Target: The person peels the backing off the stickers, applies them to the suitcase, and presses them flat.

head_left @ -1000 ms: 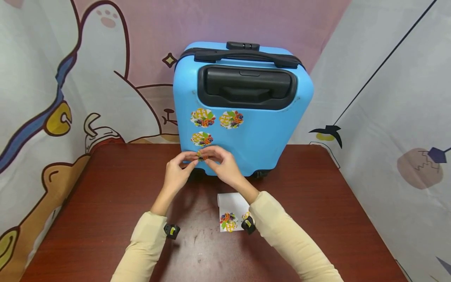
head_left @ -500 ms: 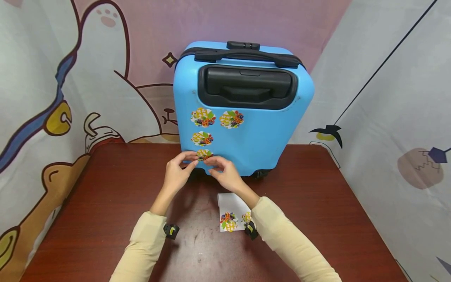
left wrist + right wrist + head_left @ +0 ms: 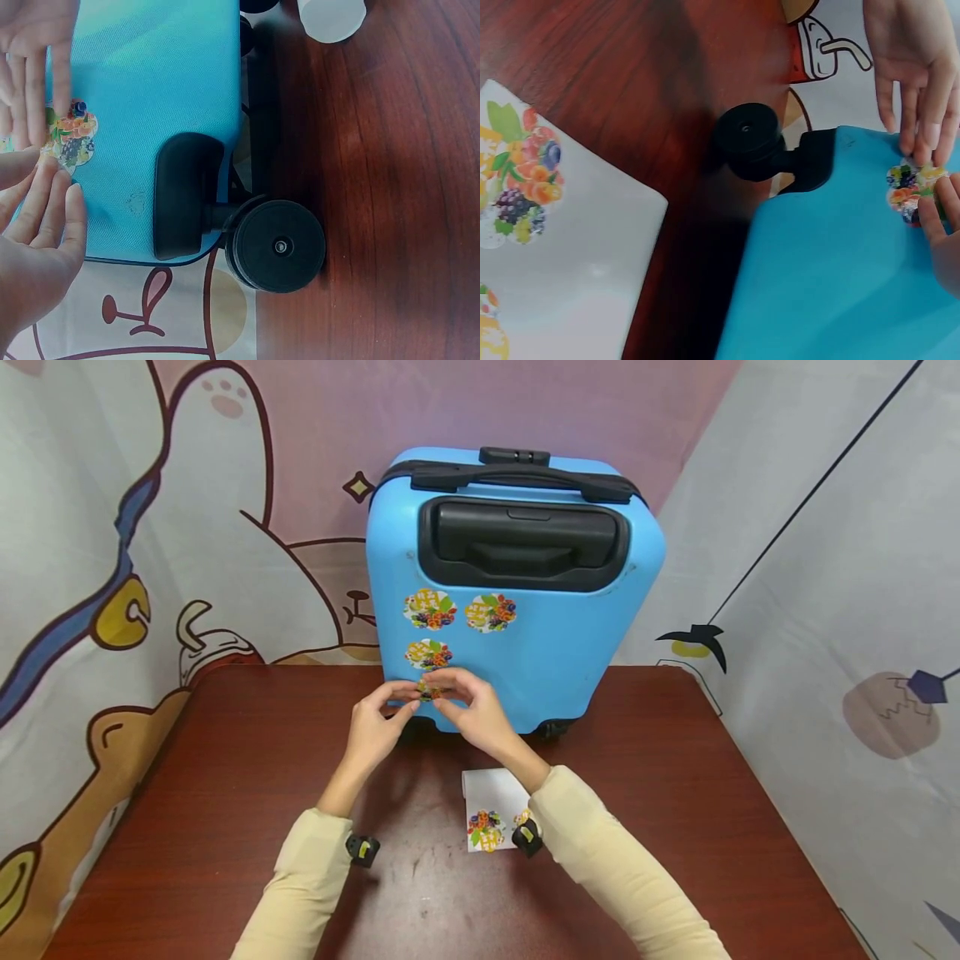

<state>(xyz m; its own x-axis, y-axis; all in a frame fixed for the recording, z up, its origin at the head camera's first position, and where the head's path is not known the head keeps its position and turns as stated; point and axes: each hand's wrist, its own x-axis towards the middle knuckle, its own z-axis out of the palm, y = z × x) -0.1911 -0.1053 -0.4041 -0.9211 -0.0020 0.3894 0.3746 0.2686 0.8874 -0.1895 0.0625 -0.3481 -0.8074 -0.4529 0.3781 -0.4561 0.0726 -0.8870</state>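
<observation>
A round fruit-print sticker lies low on the left of the blue suitcase, partly covered by fingers. My left hand pinches its left edge between thumb and fingertips. From the other side, my right hand reaches over it with fingers nearly straight, touching the sticker. The right wrist view shows the sticker against the shell, with both hands' fingertips around it. Above it are three similar stickers: an upper left one, an upper right one and a lower left one.
A white sticker sheet bearing fruit stickers lies on the brown table, partly under the right sleeve. The suitcase stands at the table's back against a cartoon-print cloth. A black wheel sticks out at its base.
My right hand drew back from the sticker half a second ago, baring more of it, and has come back over it. My left hand has stayed at its left edge.
</observation>
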